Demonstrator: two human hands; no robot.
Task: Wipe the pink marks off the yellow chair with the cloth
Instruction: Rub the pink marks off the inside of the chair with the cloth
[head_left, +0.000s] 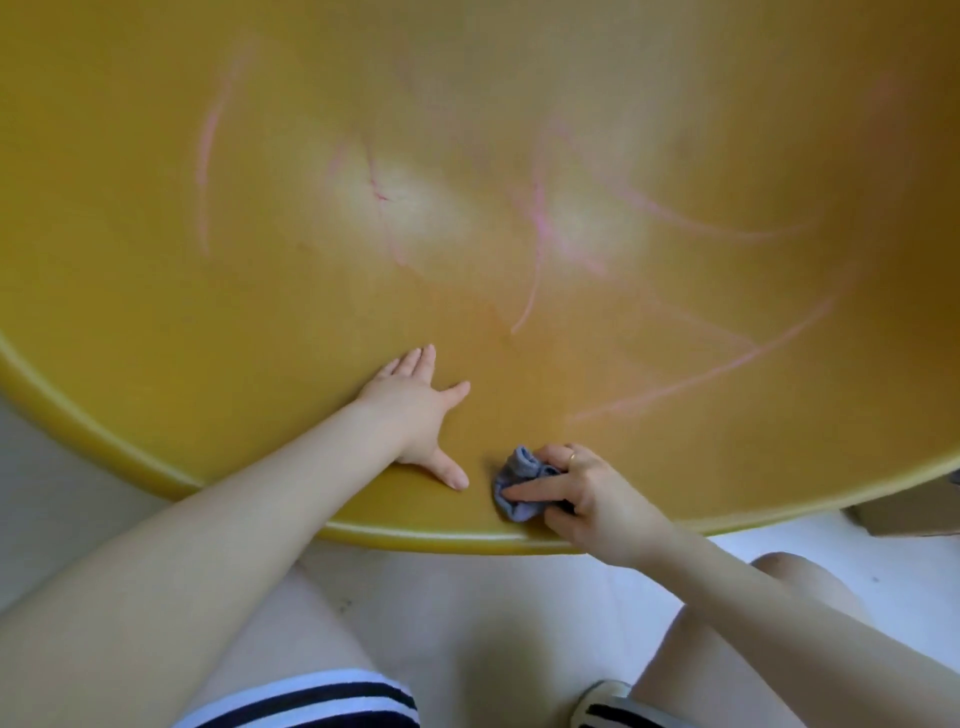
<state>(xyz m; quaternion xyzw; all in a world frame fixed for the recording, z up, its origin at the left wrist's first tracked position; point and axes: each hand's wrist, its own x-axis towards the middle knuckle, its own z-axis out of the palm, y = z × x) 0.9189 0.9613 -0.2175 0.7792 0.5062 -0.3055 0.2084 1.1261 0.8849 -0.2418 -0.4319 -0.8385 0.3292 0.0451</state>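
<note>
The yellow chair fills most of the view, its curved seat bending up and away from me. Pink marks cross it in long faint strokes, with more on the left and lower right. My left hand lies flat on the seat near the front rim, fingers spread, holding nothing. My right hand presses a small crumpled grey-blue cloth onto the seat just beside the left thumb, close to the front rim.
The chair's rounded front rim curves across the lower part of the view. Below it are a pale floor and my bare knees. A brown box corner shows at the right edge.
</note>
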